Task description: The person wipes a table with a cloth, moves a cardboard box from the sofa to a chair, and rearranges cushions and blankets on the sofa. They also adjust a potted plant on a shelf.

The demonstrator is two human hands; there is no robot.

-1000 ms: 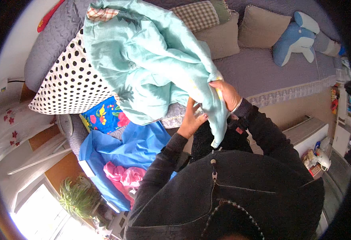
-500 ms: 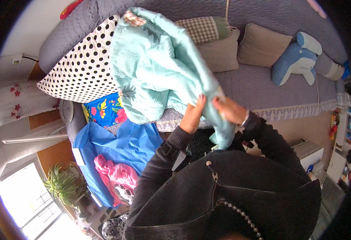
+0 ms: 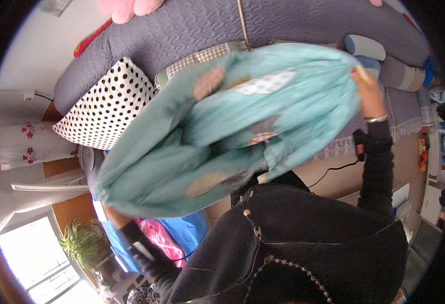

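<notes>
A large mint-green cloth (image 3: 222, 116) with printed leaf-like shapes and checked patches is stretched out in the air before me, loose and blurred by motion. My right hand (image 3: 371, 99) grips its right edge, fingers closed, at arm's length to the far right. At the lower left corner of the cloth is my left hand (image 3: 117, 218); the cloth hides its fingers, but the corner is drawn taut there. Folds sag between the two hands, and the lower edge hangs close to my chest.
A grey quilted sofa (image 3: 182, 30) runs behind the cloth. On it lie a polka-dot cushion (image 3: 108, 101), a checked cushion (image 3: 194, 60) and a blue-and-white plush toy (image 3: 365, 47). Blue fabric (image 3: 189, 228) with a pink cloth (image 3: 160, 238) lies lower left. A plant (image 3: 80, 243) stands by the window.
My hands were close together on the bunched cloth; now they are wide apart, right hand up to the right, left hand down to the left. The cloth has spread out between them.
</notes>
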